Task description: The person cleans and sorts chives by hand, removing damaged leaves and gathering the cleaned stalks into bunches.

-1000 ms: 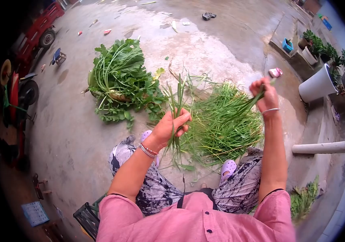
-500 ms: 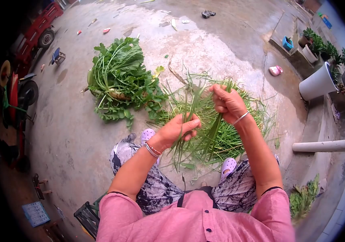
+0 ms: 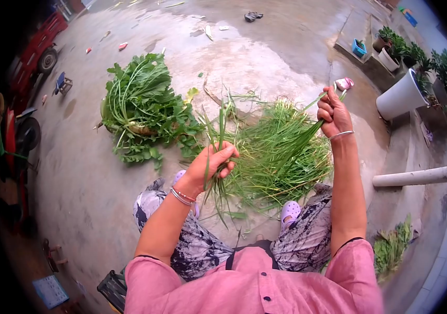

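Note:
My left hand [image 3: 210, 166] is closed round a small, loose bunch of long grassy leaves that look like chives [image 3: 221, 124]. My right hand [image 3: 334, 113], raised at the right, is closed on another bunch of chives [image 3: 308, 135]. That bunch slants down to the left, its pale ends showing above the fist. Below and between both hands a large pile of chives [image 3: 283, 165] is spread on the concrete. Left of the pile lies a heap of leafy radishes [image 3: 147, 107] with a pale root partly showing.
My feet in lilac clogs [image 3: 289, 212] flank the near side of the pile. At the right are a white pot [image 3: 402, 97], a pipe [image 3: 411, 178] and wilted leaves [image 3: 393, 243]. A small stool [image 3: 62, 83] and a red cart [image 3: 32, 49] stand far left.
My right hand has moved right and up with its chives, away from my left hand. My left hand still holds its bunch. The whole view has shifted slightly.

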### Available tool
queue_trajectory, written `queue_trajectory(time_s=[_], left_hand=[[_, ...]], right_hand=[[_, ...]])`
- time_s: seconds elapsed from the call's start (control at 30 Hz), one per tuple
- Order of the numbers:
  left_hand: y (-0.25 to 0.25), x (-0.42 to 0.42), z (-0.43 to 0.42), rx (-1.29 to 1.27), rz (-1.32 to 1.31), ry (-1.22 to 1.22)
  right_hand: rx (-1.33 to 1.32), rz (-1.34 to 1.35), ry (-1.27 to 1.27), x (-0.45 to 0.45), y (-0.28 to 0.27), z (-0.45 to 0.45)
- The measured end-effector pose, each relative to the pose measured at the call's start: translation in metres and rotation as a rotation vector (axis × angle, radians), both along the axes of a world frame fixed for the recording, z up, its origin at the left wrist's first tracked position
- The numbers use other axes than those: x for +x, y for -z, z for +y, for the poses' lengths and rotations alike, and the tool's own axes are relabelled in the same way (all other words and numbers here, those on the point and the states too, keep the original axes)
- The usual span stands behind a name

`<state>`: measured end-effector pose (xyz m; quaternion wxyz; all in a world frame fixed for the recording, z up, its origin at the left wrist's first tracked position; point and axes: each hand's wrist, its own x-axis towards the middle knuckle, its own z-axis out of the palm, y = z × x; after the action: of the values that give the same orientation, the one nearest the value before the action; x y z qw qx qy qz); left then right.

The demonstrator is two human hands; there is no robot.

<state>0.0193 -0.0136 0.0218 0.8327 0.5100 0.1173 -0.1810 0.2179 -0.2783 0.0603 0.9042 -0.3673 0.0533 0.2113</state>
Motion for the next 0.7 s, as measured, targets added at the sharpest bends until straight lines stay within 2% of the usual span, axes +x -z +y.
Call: queue_trajectory(time_s=[0.37,0.47,0.6,0.7], left_hand=[[-0.001,0.002,-0.003,0.068,0.008,-0.066],[-0.002,0.002,-0.005,0.078,-0.061,-0.023],[-0.010,0.002,-0.013,0.008,-0.069,-0.033],[-0.007,0.001,-0.013,0.047,-0.109,0.003]], right_hand=[[-0.230,-0.066,-0.175,-0.033,-0.004,0.039],[-0.264,-0.090,-0.241,-0.047,-0.007,0.054],[-0.244,-0.103,-0.283,-0.054,-0.004,0.066],[-0.216,-0.092,-0.308,-0.058,-0.006,0.074]])
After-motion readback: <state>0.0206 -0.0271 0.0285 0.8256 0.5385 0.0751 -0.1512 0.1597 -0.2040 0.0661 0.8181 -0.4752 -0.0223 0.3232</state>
